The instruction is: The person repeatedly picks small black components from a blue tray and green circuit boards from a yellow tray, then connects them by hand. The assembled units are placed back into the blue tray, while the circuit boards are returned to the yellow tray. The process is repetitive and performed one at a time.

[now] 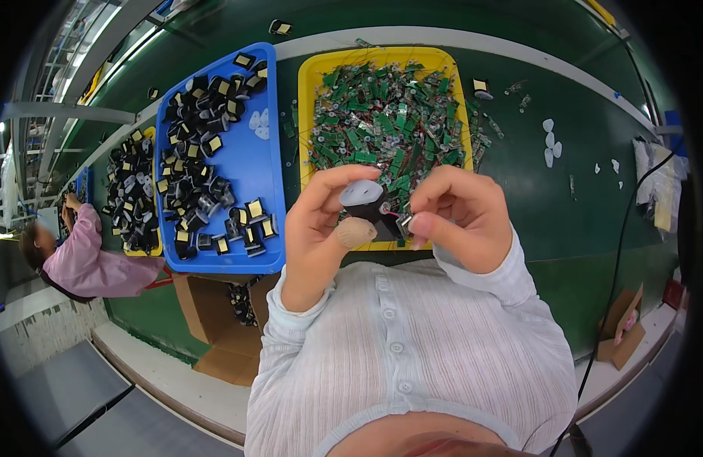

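Observation:
In front of my chest, over the near edge of a yellow tray (306, 114), my left hand (312, 240) grips a small black plastic housing (383, 222). A pale translucent oval piece (361, 193) sits at the housing's top. A tan cover wraps the tip of my left thumb. Close beside it, my right hand (477, 221) pinches a small circuit board (404, 218) between thumb and fingers. Thin reddish wire shows between the board and the housing; its far end is hidden. Many green circuit boards (401, 114) with wires fill the yellow tray.
A blue tray (252, 171) on the left holds black housings with yellowish pads and several white oval pieces. Beyond it stands another yellow tray (155, 228). A co-worker in pink (100, 255) sits far left. Loose white ovals (549, 140), a black cable (619, 251) and cardboard boxes (230, 358) lie around.

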Tool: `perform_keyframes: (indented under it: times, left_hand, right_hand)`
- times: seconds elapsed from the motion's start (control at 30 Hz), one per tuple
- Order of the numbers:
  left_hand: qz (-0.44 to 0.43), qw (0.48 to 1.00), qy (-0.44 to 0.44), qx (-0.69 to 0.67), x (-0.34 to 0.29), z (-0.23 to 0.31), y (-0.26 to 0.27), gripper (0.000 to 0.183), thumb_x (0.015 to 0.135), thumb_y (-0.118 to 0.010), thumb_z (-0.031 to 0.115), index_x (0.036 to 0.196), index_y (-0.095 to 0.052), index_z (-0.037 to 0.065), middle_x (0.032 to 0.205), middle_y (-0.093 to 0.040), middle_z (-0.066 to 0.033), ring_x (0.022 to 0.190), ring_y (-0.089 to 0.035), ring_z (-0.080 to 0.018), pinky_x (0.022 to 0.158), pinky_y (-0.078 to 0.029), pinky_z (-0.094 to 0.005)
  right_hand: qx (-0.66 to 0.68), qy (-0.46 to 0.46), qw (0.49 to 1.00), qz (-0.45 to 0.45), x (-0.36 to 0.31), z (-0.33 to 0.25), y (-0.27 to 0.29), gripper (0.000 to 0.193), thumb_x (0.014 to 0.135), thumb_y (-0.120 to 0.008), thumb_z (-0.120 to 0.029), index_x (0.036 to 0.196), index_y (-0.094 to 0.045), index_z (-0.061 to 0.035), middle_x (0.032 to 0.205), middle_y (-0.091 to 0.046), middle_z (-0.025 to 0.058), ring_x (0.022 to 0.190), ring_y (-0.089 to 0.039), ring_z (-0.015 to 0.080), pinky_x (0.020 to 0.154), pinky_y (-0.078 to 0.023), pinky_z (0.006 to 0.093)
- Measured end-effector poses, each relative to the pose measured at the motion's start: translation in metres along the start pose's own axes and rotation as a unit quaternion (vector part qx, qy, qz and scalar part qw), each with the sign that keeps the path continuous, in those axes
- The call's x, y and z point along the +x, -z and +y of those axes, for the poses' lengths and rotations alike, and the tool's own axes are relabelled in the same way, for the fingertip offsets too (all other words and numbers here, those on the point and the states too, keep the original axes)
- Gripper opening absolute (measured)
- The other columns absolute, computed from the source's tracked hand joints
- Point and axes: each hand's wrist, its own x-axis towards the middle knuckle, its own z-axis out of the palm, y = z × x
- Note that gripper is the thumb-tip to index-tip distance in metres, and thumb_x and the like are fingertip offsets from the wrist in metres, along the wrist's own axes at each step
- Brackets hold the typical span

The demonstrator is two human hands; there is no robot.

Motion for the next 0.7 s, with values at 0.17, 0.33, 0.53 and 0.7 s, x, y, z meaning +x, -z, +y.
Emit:
perform_keyframes:
  times: [0.17, 0.33, 0.53, 0.7]
  left_hand:
    - [0.014, 0.999, -0.006, -0.031, 0.0004, -0.0037, -0.0031, 0.043, 0.072, -0.06, 0.001, 0.112, -0.047, -0.002, 0.105, -0.054, -0.0063, 0.093, -0.053, -0.0108, 0.077, -0.043, -0.0216]
    - [0.027, 0.999, -0.029, 0.005, 0.0002, -0.0043, -0.006, 0.042, 0.073, -0.063, 0.004, 0.112, -0.047, -0.002, 0.105, -0.054, -0.0062, 0.092, -0.053, -0.0103, 0.076, -0.043, -0.0214]
    - [0.039, 0.998, -0.045, 0.032, -0.0006, -0.0074, -0.0079, 0.044, 0.073, -0.066, 0.01, 0.111, -0.047, -0.001, 0.103, -0.055, -0.0053, 0.09, -0.054, -0.0098, 0.072, -0.041, -0.0204]
    - [0.047, 0.997, -0.045, 0.041, -0.0008, -0.0078, -0.0082, 0.045, 0.074, -0.067, 0.013, 0.111, -0.047, -0.001, 0.103, -0.056, -0.0042, 0.088, -0.055, -0.0094, 0.071, -0.041, -0.0194]
  right_hand:
    - [0.039, -0.062, 0.997, -0.011, 0.0015, -0.0034, -0.0026, 0.009, 0.081, -0.058, -0.006, 0.083, -0.051, -0.0007, 0.067, -0.052, 0.0007, 0.057, -0.053, 0.0056, 0.052, -0.044, 0.0186]
    - [0.067, -0.052, 0.996, -0.003, 0.002, -0.0003, -0.0048, 0.009, 0.082, -0.057, -0.007, 0.085, -0.05, -0.0011, 0.067, -0.051, -0.0004, 0.055, -0.051, 0.0047, 0.05, -0.043, 0.0171]
    - [0.075, -0.013, 0.997, 0.01, 0.003, 0.0017, -0.0066, 0.011, 0.081, -0.059, -0.005, 0.085, -0.05, -0.0008, 0.068, -0.053, 0.0007, 0.055, -0.052, 0.0051, 0.05, -0.042, 0.0167]
    - [0.029, 0.009, 1.0, 0.008, 0.0035, 0.0017, -0.0061, 0.01, 0.079, -0.06, -0.004, 0.085, -0.052, 0.0, 0.068, -0.054, 0.0017, 0.057, -0.054, 0.006, 0.05, -0.042, 0.0173]
